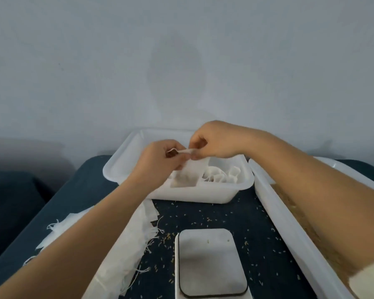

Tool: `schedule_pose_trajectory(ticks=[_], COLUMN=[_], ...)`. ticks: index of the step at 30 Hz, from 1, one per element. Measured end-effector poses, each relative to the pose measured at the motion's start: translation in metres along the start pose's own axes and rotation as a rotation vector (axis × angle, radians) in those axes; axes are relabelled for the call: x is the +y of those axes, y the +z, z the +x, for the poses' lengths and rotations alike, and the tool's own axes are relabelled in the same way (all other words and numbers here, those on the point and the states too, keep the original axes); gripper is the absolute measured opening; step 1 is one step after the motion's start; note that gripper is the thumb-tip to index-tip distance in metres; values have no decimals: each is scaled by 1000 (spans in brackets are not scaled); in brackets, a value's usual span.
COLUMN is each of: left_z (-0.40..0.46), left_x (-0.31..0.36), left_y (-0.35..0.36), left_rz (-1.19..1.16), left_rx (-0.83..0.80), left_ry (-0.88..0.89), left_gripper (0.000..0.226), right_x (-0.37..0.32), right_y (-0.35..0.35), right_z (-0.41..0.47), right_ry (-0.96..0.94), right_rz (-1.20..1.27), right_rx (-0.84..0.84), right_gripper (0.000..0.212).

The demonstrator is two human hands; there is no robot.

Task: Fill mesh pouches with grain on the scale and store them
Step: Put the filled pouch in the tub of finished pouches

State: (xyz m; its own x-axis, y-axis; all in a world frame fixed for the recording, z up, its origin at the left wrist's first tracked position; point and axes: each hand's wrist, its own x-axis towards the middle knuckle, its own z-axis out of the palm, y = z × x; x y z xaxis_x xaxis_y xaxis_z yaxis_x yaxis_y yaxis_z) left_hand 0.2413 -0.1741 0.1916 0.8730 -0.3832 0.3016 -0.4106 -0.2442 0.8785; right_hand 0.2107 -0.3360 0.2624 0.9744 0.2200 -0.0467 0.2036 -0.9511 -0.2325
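Both hands hold one white mesh pouch above the white storage tray at the back of the table. My left hand pinches its top edge from the left, and my right hand pinches the same edge from the right. The pouch hangs down into the tray, its lower part bulging. Several other filled pouches lie in the tray's right half. The white scale stands near the front, its platform bare apart from a few stray grains.
A pile of flat mesh pouches with loose strings lies left of the scale, partly under my left forearm. A long white tray with brown grain runs along the right. Loose grains dot the dark tabletop. A grey wall stands behind.
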Motion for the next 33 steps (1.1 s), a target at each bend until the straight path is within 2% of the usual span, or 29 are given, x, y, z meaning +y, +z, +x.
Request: schedule_pose_trajectory(ticks=[3,6,9,13,19,22,26,29,33], left_z=[21,22,-6,-48,-68,-73,-85,-95,-104], left_x=[-3,-16,-37,-72,-111,-115,-114,-117,-121], left_y=[-15,-35,-52,-59,-55,-55,-54,-55,-57], left_rz=[-53,-88,-65,48,109,222,377,439,562], left_rx=[108,231,266,205,135,82,-10,-18,-74], left_ry=[-24,-52,-74,-167,-300,-268,-181,-143,-113], left_gripper=[5,9,15,18,11,12,22,28,25], right_x=[8,27,55,96,152,165,165,158,148], right_y=[-15,-30,-36,-14,62,82,72,66,73], right_z=[35,64,91,117,132,126,116,109,102], right_ry=[4,41,114,256,379,381,309,282,295], right_rz=[-81,-169,-225,-220,-360,-364,-413,-424,-368], right_rx=[28,56,75,25,-13,-103,-181,-202,-262], right_gripper=[12,18,17,6,17,15,9,17,21])
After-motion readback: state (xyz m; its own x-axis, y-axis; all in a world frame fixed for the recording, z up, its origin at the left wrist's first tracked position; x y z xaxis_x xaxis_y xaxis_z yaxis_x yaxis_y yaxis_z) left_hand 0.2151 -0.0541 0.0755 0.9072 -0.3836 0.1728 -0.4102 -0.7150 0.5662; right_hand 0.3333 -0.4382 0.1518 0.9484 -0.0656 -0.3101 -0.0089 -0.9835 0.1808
